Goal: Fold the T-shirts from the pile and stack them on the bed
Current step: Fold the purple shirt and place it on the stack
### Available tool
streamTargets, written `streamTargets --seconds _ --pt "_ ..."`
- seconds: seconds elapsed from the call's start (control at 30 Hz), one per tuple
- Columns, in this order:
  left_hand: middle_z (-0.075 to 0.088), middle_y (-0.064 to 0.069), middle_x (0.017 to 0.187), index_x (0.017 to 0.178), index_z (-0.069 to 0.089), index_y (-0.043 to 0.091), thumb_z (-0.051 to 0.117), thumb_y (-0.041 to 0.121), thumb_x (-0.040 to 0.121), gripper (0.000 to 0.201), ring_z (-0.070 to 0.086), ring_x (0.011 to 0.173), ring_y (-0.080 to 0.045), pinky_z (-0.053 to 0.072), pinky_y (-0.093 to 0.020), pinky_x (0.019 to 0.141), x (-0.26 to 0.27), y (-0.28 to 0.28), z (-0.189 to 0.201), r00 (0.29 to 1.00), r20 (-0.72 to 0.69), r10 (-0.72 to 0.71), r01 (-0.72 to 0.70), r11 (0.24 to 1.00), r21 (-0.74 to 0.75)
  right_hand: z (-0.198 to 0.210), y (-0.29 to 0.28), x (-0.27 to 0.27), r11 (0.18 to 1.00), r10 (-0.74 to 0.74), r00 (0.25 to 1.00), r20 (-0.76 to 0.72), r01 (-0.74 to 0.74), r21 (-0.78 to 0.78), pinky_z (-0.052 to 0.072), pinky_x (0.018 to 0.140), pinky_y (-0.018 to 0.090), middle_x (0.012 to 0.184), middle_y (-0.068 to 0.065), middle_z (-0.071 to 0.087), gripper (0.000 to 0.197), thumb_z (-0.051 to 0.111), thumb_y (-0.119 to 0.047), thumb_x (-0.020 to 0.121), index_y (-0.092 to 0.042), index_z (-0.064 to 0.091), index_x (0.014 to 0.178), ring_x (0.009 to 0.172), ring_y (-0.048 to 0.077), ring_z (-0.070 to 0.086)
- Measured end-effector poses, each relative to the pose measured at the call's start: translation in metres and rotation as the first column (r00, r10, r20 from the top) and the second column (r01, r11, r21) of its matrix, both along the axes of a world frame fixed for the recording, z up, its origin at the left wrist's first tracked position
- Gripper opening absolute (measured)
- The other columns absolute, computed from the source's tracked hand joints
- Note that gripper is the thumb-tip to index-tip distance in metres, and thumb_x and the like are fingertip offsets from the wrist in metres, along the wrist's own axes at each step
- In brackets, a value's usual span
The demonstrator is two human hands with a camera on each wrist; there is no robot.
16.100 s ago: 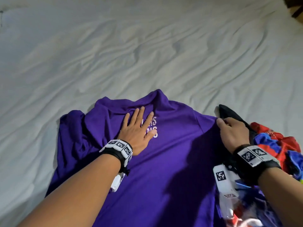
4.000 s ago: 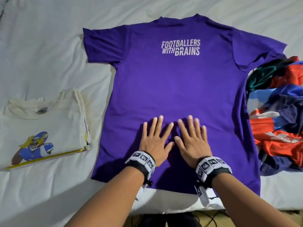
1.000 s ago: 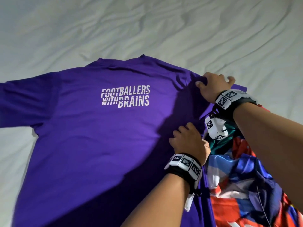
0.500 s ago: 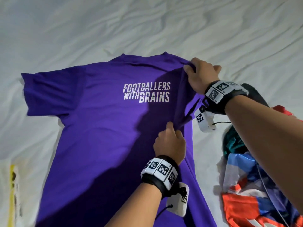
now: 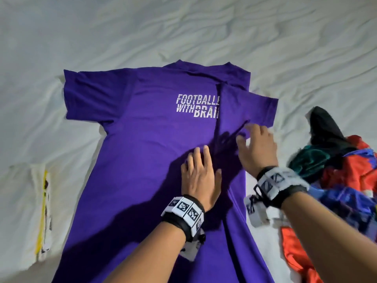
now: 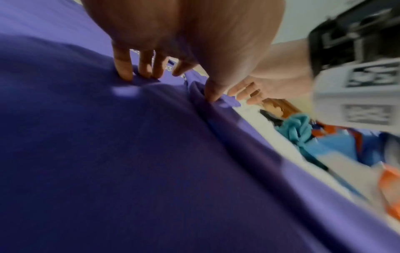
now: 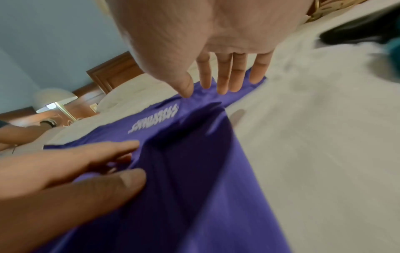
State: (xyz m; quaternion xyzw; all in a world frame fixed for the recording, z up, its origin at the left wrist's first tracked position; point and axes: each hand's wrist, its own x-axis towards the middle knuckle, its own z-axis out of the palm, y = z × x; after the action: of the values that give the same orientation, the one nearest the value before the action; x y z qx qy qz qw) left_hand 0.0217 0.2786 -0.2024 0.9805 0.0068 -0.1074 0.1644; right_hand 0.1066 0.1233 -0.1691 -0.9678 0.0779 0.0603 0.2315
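Note:
A purple T-shirt [image 5: 146, 152] with white lettering lies flat on the white bed. Its right side is folded inward, and the right sleeve [image 5: 246, 107] is turned back out over that fold. My left hand [image 5: 201, 172] presses flat on the shirt [image 6: 108, 154] beside the fold line, fingers straight. Over the folded flap my right hand [image 5: 256, 148] has its fingers spread, the fingertips [image 7: 223, 89] touching the purple cloth [image 7: 194, 171]. A pile of unfolded shirts [image 5: 338, 180] in red, blue, teal and black lies to the right.
A folded cream T-shirt [image 5: 40, 211] with yellow trim lies at the left. The wrinkled white sheet [image 5: 183, 29] stretches beyond the collar. A wooden headboard [image 7: 112, 71] and a lamp [image 7: 54, 97] show in the right wrist view.
Both hands let go of the shirt's right edge after folding it inward. They now lie open on the cloth, lower down the fold. The sleeve is turned back out.

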Motion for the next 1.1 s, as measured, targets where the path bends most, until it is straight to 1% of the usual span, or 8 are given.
streamTargets --seconds 0.2,0.33,0.5,0.67,0.8,0.87,0.97,1.1 --pt "-0.008 -0.017 0.169 0.164 0.003 0.018 0.029 0.053 0.103 0.075 -0.003 0.157 -0.037 0.005 -0.065 0.122 -0.116 0.042 -0.021 0.948 -0.145 -0.284 0.305 0.941 0.148 -0.006 -0.014 -0.176 0.988 -0.151 0.967 -0.208 0.153 -0.005 0.045 0.09 0.05 0.115 0.012 0.061 0.021 0.053 -0.035 0.099 -0.016 0.057 0.11 0.107 0.04 0.056" --pt "-0.004 -0.014 0.17 0.164 0.004 0.02 0.015 0.054 0.101 0.072 0.001 0.157 -0.035 0.006 -0.064 0.122 -0.173 0.066 -0.016 0.93 -0.216 -0.297 0.337 0.925 0.177 0.004 -0.02 -0.256 0.975 -0.219 0.92 -0.326 0.216 -0.046 0.04 0.089 0.045 0.108 0.009 0.063 0.025 0.046 -0.046 0.1 -0.022 0.054 0.101 0.109 0.035 0.058" --pt "0.014 -0.014 0.169 0.162 0.019 0.019 0.028 0.047 0.105 0.065 0.017 0.154 -0.035 0.019 -0.057 0.122 -0.213 0.075 0.018 0.913 -0.298 -0.28 0.341 0.924 0.176 0.032 -0.03 -0.31 0.982 -0.189 0.88 -0.436 0.172 -0.079 0.041 0.085 0.045 0.106 0.014 0.064 0.032 0.043 -0.05 0.101 -0.018 0.042 0.098 0.105 0.038 0.061" --pt "0.067 -0.01 0.107 0.11 0.069 0.018 0.05 0.036 0.098 0.028 0.06 0.102 -0.034 0.049 -0.045 0.091 -0.216 0.067 0.038 0.951 -0.305 0.042 -0.118 0.965 -0.235 0.061 -0.013 -0.322 0.995 -0.071 0.889 -0.453 0.03 -0.097 0.041 0.067 0.042 0.1 0.02 0.067 0.023 0.044 -0.037 0.104 -0.016 0.033 0.103 0.092 0.041 0.065" --pt "0.071 -0.015 0.069 0.094 0.069 0.009 0.037 0.054 0.092 0.055 0.062 0.059 -0.03 0.051 -0.036 0.06 -0.207 0.055 0.044 0.692 -0.678 0.249 -0.648 0.627 -0.432 0.076 0.031 -0.327 0.993 0.115 0.887 -0.448 -0.089 0.079 0.044 0.071 0.04 0.1 0.009 0.07 0.025 0.051 -0.038 0.102 -0.017 0.047 0.113 0.092 0.037 0.063" --pt "0.074 -0.024 0.087 0.108 0.067 0.004 0.035 0.062 0.096 0.067 0.07 0.066 -0.035 0.056 -0.037 0.058 -0.204 0.049 0.041 0.581 -0.776 0.245 -0.752 0.525 -0.398 0.076 0.048 -0.33 0.962 0.187 0.853 -0.488 -0.058 0.266 0.044 0.072 0.035 0.082 -0.005 0.064 0.028 0.052 -0.049 0.101 -0.021 0.057 0.1 0.08 0.025 0.06" --pt "0.066 -0.017 0.129 0.129 0.063 0.011 0.034 0.092 0.067 0.107 0.067 0.112 -0.039 0.053 -0.053 0.098 -0.206 0.046 0.023 0.488 -0.831 0.267 -0.814 0.484 -0.322 0.06 0.047 -0.329 0.968 0.099 0.871 -0.481 0.028 0.249 0.046 0.074 0.038 0.077 -0.002 0.06 0.038 0.046 -0.054 0.101 -0.023 0.057 0.081 0.08 0.026 0.057" --pt "0.07 -0.022 0.11 0.098 0.069 0.003 0.045 0.073 0.087 0.075 0.064 0.106 -0.04 0.05 -0.044 0.095 -0.205 0.035 0.042 0.663 -0.68 0.314 -0.665 0.664 -0.342 0.029 0.032 -0.329 0.959 -0.263 0.899 -0.35 0.283 0.006 0.045 0.092 0.049 0.122 0.017 0.055 0.035 0.048 -0.038 0.101 -0.012 0.056 0.123 0.113 0.041 0.051"
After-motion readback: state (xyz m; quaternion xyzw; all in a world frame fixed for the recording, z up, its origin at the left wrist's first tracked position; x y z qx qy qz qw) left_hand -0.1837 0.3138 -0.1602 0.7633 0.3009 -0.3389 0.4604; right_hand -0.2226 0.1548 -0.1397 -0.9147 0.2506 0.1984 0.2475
